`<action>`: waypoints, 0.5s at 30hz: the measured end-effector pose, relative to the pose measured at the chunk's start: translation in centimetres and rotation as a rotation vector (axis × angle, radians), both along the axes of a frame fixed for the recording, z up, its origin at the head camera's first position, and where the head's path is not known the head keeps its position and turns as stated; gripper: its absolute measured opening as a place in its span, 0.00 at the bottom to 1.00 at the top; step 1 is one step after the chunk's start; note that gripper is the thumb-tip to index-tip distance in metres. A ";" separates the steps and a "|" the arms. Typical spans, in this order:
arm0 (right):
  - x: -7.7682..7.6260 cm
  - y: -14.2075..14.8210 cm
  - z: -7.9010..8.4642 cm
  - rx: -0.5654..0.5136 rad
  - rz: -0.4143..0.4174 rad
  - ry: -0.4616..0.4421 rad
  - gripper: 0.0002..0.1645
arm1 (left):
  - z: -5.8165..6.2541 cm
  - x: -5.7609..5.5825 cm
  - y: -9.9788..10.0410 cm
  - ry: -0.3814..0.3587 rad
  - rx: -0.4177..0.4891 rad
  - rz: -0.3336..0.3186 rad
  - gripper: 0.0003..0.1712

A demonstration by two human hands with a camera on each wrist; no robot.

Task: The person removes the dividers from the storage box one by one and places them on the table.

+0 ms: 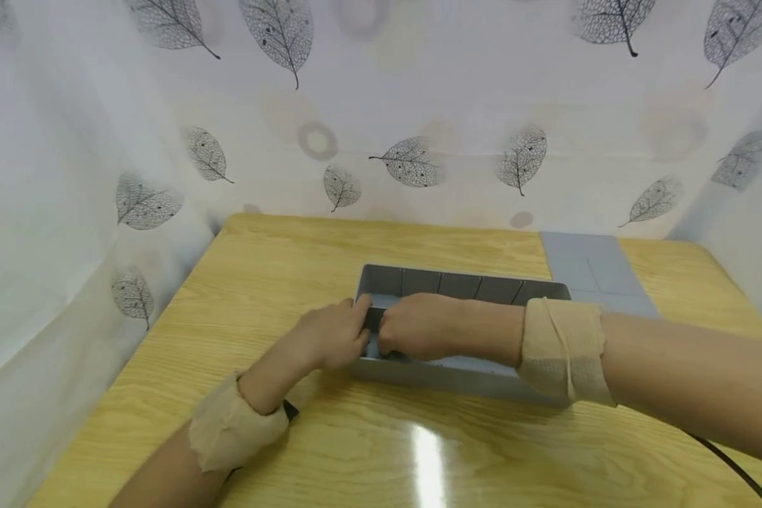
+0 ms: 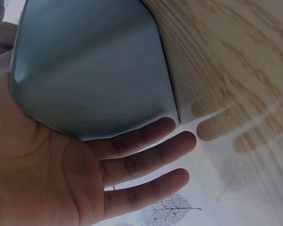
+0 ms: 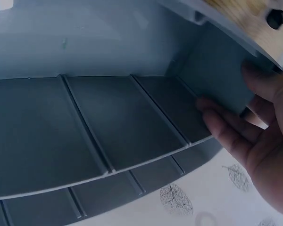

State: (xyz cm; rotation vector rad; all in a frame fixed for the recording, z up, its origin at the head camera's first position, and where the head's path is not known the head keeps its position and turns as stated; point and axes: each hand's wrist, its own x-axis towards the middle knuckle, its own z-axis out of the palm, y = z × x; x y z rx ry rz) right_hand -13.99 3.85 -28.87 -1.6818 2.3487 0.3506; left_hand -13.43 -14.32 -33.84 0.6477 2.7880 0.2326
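Observation:
A long grey plastic box [image 1: 463,381] with ribbed inner walls sits on the table. My left hand [image 1: 338,333] grips its left end, thumb and a finger over the rim. Against the smooth outer face of the end wall [image 2: 92,80] lies my left palm [image 2: 42,174], three fingers stretched along it. Inside the box, towards the left end, my right hand [image 1: 422,328] reaches down with bent fingers. In the right wrist view its fingertips [image 3: 210,115] hold the end of a ribbed grey divider [image 3: 118,122] running lengthwise; the far side of this grip is hidden.
Wood-grain table [image 1: 260,282] surrounds the box. A flat grey strip [image 1: 593,268] lies on it behind the box at the right. Leaf-patterned white curtains [image 1: 419,106] hang at the back and sides. A dark cable [image 1: 730,462] runs beneath the right arm.

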 end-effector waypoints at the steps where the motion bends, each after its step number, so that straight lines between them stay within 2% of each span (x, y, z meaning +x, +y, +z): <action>1: -0.1 -0.1 -0.1 0.014 0.000 0.006 0.10 | 0.0 0.0 0.1 0.000 0.001 0.002 0.19; 6: -0.2 -0.5 0.4 0.083 -0.026 0.036 0.12 | 0.2 -0.2 0.2 -0.002 -0.001 -0.002 0.18; 10: -0.1 -0.4 0.8 0.077 -0.037 0.026 0.14 | 0.3 -0.2 0.2 -0.016 0.006 -0.001 0.16; 15: 0.3 -0.6 0.8 0.117 -0.066 -0.040 0.13 | 0.0 -0.1 0.1 -0.026 0.010 0.008 0.17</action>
